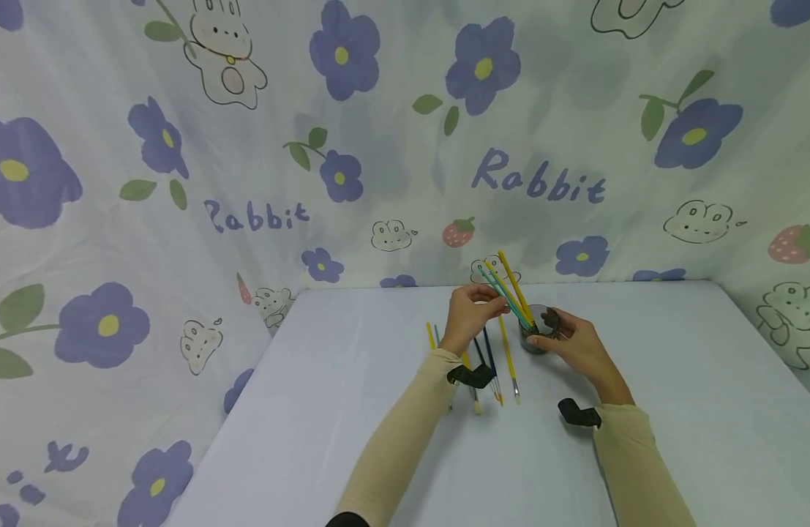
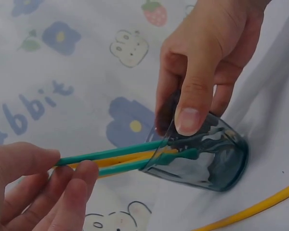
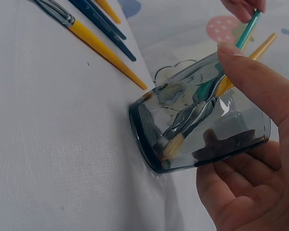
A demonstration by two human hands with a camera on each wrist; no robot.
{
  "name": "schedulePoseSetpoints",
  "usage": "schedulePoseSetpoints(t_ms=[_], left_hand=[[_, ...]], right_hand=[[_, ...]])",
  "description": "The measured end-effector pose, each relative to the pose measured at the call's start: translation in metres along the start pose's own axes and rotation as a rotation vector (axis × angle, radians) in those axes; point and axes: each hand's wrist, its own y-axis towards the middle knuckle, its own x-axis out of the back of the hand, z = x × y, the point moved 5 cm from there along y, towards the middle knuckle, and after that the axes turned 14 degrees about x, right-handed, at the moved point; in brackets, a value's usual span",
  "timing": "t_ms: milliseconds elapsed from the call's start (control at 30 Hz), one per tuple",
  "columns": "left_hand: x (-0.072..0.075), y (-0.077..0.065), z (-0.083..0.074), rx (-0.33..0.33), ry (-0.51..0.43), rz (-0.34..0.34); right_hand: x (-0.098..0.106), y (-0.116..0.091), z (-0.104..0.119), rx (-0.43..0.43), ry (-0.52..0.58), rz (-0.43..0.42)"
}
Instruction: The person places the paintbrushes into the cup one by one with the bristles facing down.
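Pinching a small bundle of teal paintbrushes point(image 2: 111, 153) and yellow paintbrushes point(image 2: 120, 159) between thumb and fingers, a person's left hand point(image 1: 468, 316) holds them aslant, bristles down, in a smoky see-through glass point(image 2: 219, 168). The right hand point(image 1: 581, 348) grips that glass by its side, thumb near the rim, the other fingers curled behind; whether its base touches the surface point(image 1: 312, 410) is hard to tell. The step in hand appears to be putting brushes into the glass, only partly done, since loose yellow brushes point(image 3: 101, 49) and dark blue brushes point(image 3: 120, 44) lie to the glass's left. The next move would call for letting the handles lean on the rim while the right hand steadies the glass. Both forearms, in beige sleeves point(image 1: 401, 432), reach forward, the left wrist over the loose brushes.
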Motion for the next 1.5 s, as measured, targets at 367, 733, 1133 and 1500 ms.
schedulePoseSetpoints(t_ms=[367, 733, 1133, 1500], left_hand=[[-0.001, 0.0, 0.001, -0.019, 0.02, -0.007], [-0.003, 0.0, 0.002, -0.018, 0.035, -0.012], [0.007, -0.001, -0.001, -0.001, 0.032, -0.055], [0.055, -0.003, -0.005, 0.032, 0.11, -0.115]], right_hand=[[0.001, -0.002, 0.004, 0.001, -0.007, 0.005], [0.002, -0.003, 0.005, 0.007, -0.014, -0.008], [0.003, -0.004, 0.004, 0.02, -0.01, -0.007], [0.001, -0.002, 0.005, 0.026, -0.011, 0.002]])
